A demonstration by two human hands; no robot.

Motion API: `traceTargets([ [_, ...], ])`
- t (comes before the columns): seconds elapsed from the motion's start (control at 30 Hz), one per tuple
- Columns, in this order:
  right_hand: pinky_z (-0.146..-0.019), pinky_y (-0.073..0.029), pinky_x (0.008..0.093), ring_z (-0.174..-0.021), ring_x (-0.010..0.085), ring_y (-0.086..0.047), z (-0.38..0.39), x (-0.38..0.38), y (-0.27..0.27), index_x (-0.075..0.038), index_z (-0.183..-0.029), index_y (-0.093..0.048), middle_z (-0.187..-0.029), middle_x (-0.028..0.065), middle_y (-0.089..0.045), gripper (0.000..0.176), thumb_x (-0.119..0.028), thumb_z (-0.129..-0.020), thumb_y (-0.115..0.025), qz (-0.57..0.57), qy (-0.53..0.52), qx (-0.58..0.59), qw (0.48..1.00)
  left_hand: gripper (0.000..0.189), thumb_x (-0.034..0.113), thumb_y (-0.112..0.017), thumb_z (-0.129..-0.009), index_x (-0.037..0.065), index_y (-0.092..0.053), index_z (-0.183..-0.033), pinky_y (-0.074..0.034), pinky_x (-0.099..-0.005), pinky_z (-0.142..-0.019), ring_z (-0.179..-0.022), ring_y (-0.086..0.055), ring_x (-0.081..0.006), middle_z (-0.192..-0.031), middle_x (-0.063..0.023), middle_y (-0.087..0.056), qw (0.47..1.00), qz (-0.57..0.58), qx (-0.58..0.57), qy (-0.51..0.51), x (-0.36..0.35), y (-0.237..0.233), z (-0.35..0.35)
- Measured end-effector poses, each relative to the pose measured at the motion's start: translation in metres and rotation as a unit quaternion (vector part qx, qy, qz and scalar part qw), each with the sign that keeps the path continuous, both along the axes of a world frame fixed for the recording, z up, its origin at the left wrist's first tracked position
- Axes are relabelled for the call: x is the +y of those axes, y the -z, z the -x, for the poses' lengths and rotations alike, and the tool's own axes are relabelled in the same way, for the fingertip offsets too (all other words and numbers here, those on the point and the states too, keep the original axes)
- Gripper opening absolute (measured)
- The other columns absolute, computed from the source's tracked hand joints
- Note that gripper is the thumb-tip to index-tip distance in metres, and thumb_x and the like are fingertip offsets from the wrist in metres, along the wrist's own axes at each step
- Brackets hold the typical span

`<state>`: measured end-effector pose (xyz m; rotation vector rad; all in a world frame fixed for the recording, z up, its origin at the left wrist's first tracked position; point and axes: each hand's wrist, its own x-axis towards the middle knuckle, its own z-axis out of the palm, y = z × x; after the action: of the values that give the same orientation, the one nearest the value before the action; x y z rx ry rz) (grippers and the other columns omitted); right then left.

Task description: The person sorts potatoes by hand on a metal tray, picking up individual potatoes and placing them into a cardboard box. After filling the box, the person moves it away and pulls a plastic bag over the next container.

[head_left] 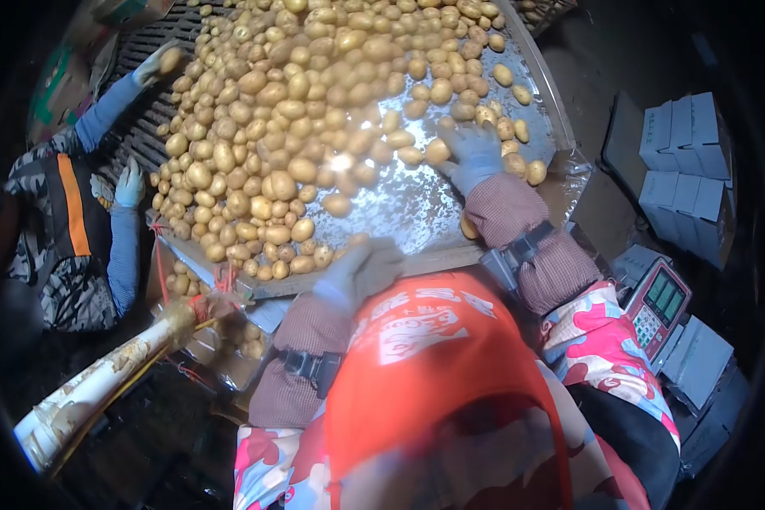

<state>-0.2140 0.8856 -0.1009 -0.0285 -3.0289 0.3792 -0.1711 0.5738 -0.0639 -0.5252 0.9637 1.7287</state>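
Observation:
A large heap of potatoes (263, 127) covers most of a metal sorting table (408, 208), whose shiny surface shows in the middle. My right hand (472, 153), in a pale glove, is on the table's right part, its fingers spread beside several potatoes. My left hand (365, 268), also gloved, is at the table's near edge, close to the heap's lower end; it is blurred, and what its fingers do cannot be made out. Below both hands is a red apron (433, 365) over patterned clothing.
A co-worker (68, 229) at the left has one gloved hand at a potato. A white pole (102, 382) slants at the lower left. At the right stand a scale display (659, 306) and stacked boxes (684, 195). Dark slats (149, 51) lie at the upper left.

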Motion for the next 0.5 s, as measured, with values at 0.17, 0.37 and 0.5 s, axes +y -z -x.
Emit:
traceTargets([
  [0.17, -0.111, -0.034, 0.0522, -0.120, 0.0328, -0.058, -0.022, -0.025, -0.033, -0.014, -0.133, -0.062, -0.127, 0.0152, -0.063, 0.061, -0.039, -0.080, -0.078, 0.215, -0.171, 0.029, 0.961, 0.049, 0.034, -0.053, -0.103, -0.001, -0.053, -0.137, -0.051, -0.0450, -0.103, -0.120, -0.060, -0.0329, -0.136, -0.0198, -0.058, 0.973, -0.080, -0.099, -0.192, 0.067, -0.019, 0.032],
  [0.37, -0.117, -0.032, 0.0491, -0.143, 0.0401, -0.037, 0.101, 0.091, -0.003, -0.022, -0.153, -0.040, -0.158, 0.0162, -0.036, 0.069, -0.051, -0.093, -0.058, -0.070, -0.091, -0.077, 0.990, 0.031, 0.001, -0.065, -0.093, 0.003, -0.063, -0.124, -0.057, -0.0318, -0.087, -0.107, -0.065, -0.0231, -0.122, -0.0156, -0.066, 0.977, 0.099, 0.185, -0.046, 0.050, 0.004, 0.012],
  [0.5, -0.119, -0.031, 0.0485, -0.144, 0.0427, -0.034, 0.073, 0.125, 0.039, -0.028, -0.156, -0.035, -0.160, 0.0175, -0.033, 0.073, -0.056, -0.092, -0.054, -0.016, 0.005, -0.065, 0.998, 0.030, 0.000, -0.067, -0.091, 0.002, -0.063, -0.121, -0.056, -0.0284, -0.082, -0.097, -0.066, -0.0196, -0.111, -0.0126, -0.069, 0.917, 0.208, 0.341, 0.008, -0.022, 0.008, -0.014],
])
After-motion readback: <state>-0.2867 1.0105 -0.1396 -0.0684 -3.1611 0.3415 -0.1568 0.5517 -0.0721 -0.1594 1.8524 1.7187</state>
